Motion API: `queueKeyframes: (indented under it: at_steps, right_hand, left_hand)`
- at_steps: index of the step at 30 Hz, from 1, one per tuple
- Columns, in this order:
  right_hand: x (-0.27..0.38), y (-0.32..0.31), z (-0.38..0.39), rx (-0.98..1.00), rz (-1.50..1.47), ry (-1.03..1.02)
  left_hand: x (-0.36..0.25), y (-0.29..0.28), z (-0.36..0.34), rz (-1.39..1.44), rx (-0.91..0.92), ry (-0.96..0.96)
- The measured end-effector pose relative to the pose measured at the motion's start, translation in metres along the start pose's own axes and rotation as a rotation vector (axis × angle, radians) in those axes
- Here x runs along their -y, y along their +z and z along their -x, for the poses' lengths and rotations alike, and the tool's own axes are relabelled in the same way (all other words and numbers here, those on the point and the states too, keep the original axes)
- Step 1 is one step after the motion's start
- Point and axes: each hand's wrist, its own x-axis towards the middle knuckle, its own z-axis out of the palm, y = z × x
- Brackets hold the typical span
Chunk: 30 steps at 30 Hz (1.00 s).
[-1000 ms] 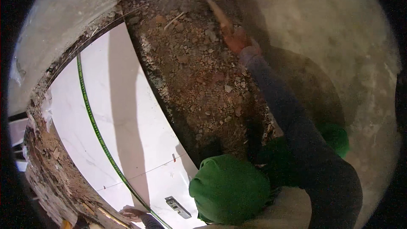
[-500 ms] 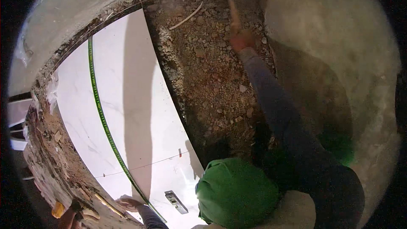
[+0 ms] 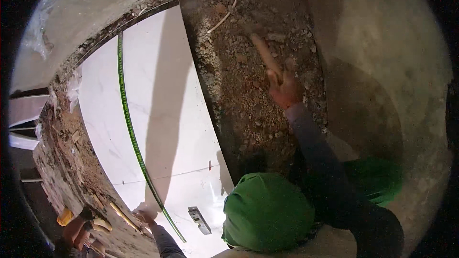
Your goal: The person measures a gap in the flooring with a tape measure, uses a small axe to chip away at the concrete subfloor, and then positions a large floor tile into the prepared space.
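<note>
My right hand (image 3: 286, 90), in a dark sleeve, is closed round a tan, stick-like piece (image 3: 264, 51), blurred by motion, just over the gravel bed (image 3: 251, 91). Its kind cannot be made out. At the lower left, my left hand (image 3: 146, 219) rests at the long outer edge of the white marbled tiles (image 3: 143, 91), fingers stretched out and nothing visible in them. A green measuring tape (image 3: 129, 114) runs lengthwise over the tiles, its near end right of that hand. Farther right, a small spirit level (image 3: 199, 220) lies flat on the near tile.
Small clips (image 3: 210, 165) stand in the joint between two tiles. My green-clad knee (image 3: 267, 212) bulges up beside them. A pale, curved strip (image 3: 221, 21) lies on the far gravel. Rubble (image 3: 71, 157) borders the left side, with part of another person (image 3: 76, 233) low down.
My right hand has drawn back toward me with the tan piece, which now tilts left. The whole view has shifted somewhat. My left hand stays by the tile edge.
</note>
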Motion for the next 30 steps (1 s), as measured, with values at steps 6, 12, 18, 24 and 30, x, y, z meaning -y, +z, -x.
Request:
queueKeyframes:
  at_steps: [6,12,18,24,30]
  right_hand:
    - [0.036,-0.021,-0.133,-0.386,0.115,-0.09]
    - [0.079,-0.032,-0.098,0.094,0.144,-0.167]
    - [-0.084,0.001,-0.022,0.211,-0.52,-0.11]
    - [-0.114,0.056,0.011,-0.287,0.204,-0.152]
    - [-0.114,0.072,0.009,-0.228,0.196,-0.557]
  left_hand:
    - [-0.018,0.015,-0.011,0.34,0.194,-0.038]
    - [0.014,-0.005,-0.012,0.74,-0.061,-0.358]
    - [-0.112,-0.007,0.009,0.337,0.147,-0.173]
    - [-0.33,-0.032,-0.025,0.44,-0.044,0.063]
    - [-0.415,0.02,-0.044,0.398,-0.079,0.168]
